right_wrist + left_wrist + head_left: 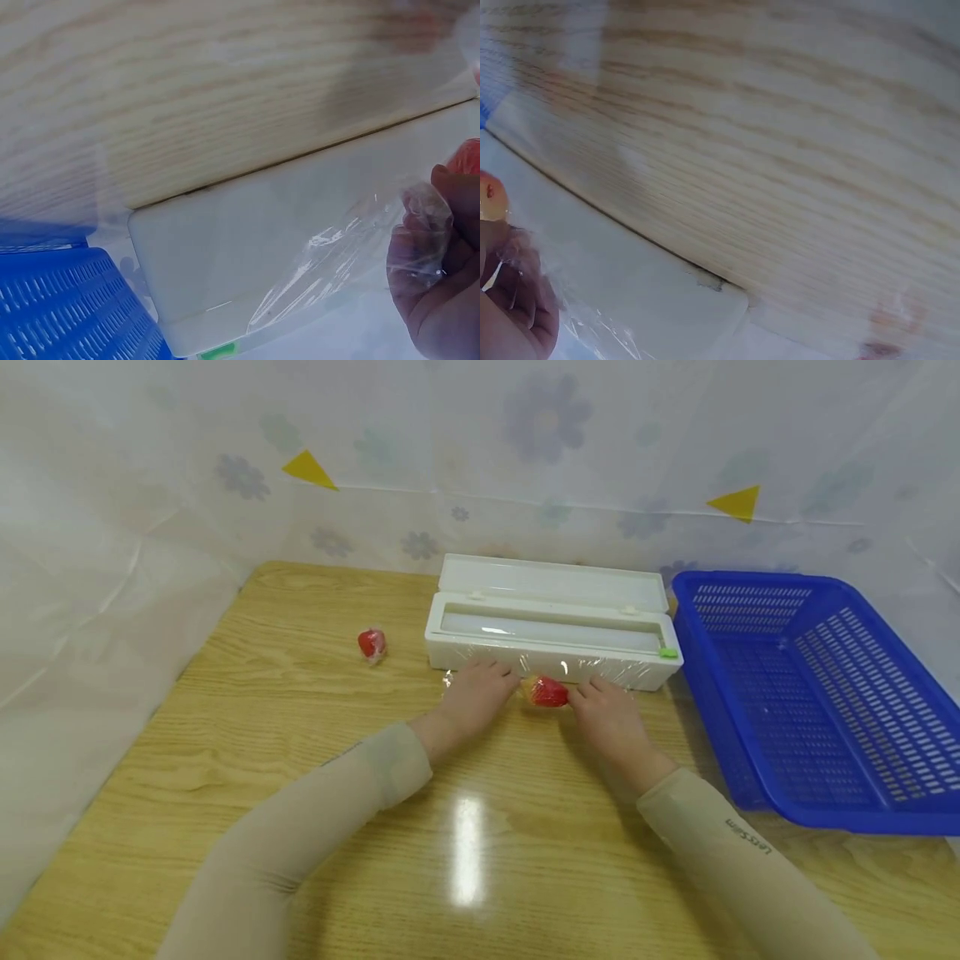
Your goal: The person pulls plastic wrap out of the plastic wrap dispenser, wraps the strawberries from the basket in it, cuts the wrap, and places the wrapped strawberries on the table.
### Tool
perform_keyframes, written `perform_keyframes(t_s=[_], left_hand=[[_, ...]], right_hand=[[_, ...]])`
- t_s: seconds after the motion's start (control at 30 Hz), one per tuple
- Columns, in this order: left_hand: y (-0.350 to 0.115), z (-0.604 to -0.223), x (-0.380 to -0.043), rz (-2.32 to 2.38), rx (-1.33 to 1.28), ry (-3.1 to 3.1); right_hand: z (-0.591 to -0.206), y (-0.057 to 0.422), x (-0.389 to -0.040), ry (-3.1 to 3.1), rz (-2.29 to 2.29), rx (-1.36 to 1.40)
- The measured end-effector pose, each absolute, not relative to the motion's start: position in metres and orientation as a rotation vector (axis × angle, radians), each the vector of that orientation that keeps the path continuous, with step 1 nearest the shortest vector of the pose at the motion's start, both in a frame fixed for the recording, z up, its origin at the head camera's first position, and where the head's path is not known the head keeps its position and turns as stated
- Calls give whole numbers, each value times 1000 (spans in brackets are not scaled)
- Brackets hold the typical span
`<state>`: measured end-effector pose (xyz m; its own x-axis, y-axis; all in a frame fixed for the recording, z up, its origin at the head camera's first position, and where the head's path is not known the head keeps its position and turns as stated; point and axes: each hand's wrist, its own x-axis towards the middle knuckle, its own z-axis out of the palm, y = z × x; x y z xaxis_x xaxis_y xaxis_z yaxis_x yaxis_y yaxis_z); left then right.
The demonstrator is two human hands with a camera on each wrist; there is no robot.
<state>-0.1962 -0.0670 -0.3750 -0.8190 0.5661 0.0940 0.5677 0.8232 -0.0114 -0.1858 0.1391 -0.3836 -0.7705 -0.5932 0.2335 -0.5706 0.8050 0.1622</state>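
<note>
In front of the white cling film dispenser, a red and yellow fruit-like piece sits between my hands with clear film around it. My left hand pinches the film on the piece's left side, fingers curled. On its right side my right hand grips bunched cling film between thumb and fingers. The film stretches in shiny creases from both hands up over the dispenser's front. Its lid stands raised at the back, and a white roll lies inside.
A small red piece wrapped in film lies on the wooden table to the left. The blue plastic basket stands close by the dispenser's right end. A green slider is at that end. A flowered sheet hangs behind.
</note>
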Motion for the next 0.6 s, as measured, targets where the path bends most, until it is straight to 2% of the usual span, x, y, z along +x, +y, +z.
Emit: perform_keyframes(t_s=[0.2,0.6], left_hand=[[-68,-374,-196,-58,-907,-2914],[-69,-372,-195,-77,-901,-2933]], right_hand=[[-367,146,-181,-2934,61,754],[-359,180,-186,-2527,1634,-563]])
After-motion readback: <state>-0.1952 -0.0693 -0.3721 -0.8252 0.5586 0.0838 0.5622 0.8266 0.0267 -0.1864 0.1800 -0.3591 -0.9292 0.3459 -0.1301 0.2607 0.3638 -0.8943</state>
